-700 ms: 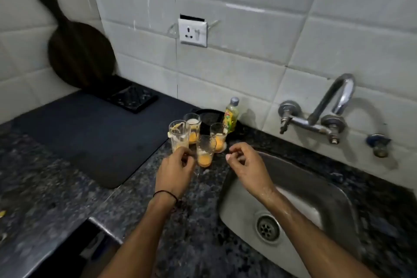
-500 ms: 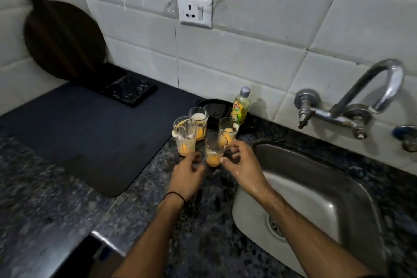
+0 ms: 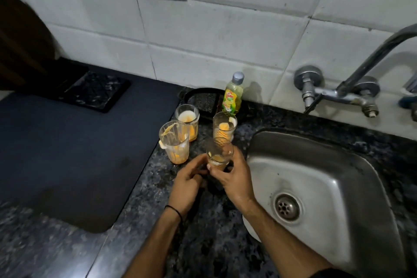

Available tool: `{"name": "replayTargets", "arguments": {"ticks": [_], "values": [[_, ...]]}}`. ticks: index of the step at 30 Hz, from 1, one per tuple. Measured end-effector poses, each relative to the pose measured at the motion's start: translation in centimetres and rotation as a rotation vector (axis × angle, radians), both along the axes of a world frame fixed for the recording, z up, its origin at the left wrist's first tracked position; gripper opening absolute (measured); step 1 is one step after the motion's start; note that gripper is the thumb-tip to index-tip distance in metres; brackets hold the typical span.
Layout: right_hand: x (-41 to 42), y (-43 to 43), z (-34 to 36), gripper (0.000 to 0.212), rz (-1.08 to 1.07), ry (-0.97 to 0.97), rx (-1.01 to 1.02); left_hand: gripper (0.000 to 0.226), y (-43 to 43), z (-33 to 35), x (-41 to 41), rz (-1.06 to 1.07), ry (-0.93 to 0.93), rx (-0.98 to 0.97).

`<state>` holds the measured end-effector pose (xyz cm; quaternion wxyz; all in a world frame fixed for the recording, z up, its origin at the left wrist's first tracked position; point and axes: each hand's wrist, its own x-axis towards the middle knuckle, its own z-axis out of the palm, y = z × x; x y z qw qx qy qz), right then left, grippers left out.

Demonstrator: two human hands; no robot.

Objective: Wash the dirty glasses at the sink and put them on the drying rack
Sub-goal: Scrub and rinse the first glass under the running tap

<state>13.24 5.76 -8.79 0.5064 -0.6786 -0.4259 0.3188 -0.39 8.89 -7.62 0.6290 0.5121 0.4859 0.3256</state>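
Head view: right hand (image 3: 234,179) around orange-smeared glass (image 3: 220,156); left hand (image 3: 188,182) alongside, grip unclear.

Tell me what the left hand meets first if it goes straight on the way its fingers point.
The nearest glass, which the right hand holds. The fingers of the left hand point toward its lower part from close by; whether they touch it is unclear.

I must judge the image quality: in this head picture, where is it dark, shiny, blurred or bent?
Head view: dim overall, dark mat nearly black; soft glare on the sink wall; bottle casts a shadow on the tiles; tile joints bow from the wide lens; front glass slightly blurred.
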Motion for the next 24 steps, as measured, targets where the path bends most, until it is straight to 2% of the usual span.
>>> {"name": "replayTargets", "arguments": {"ticks": [4,7,11,13,14,17,18,21,24], "values": [[2.3,-2.4,0.7,0.044,-0.124,0.014,0.028,0.047,-0.6,1.7,2.5,-0.098,0.027,0.048],[5.6,-3.9,2.1,0.047,-0.186,0.016,0.037,0.043,-0.3,2.8,6.3,-0.113,0.022,0.103],[10.8,-6.4,4.1,0.049,-0.24,0.046,0.054,0.039,0.3,5.3,12.9,-0.112,0.027,0.269],[13.2,-7.6,5.1,0.052,-0.243,0.066,0.064,0.025,0.8,7.0,16.4,-0.14,0.05,0.373],[14.3,-8.2,5.6,0.054,-0.245,0.065,0.066,0.024,1.2,7.7,18.1,-0.159,0.084,0.429],[17.3,-9.4,6.7,0.059,-0.258,0.056,0.079,0.065,2.5,10.3,22.7,-0.193,0.248,0.54],[18.1,-9.7,7.0,0.058,-0.269,0.053,0.085,0.07,3.1,10.8,24.0,-0.212,0.311,0.572],[20.3,-10.3,7.2,0.057,-0.283,0.043,0.091,0.052,3.9,11.4,27.0,-0.324,0.576,0.694],[21.7,-10.4,7.2,0.057,-0.275,0.039,0.093,0.048,3.6,11.1,28.2,-0.321,0.63,0.698]]}}
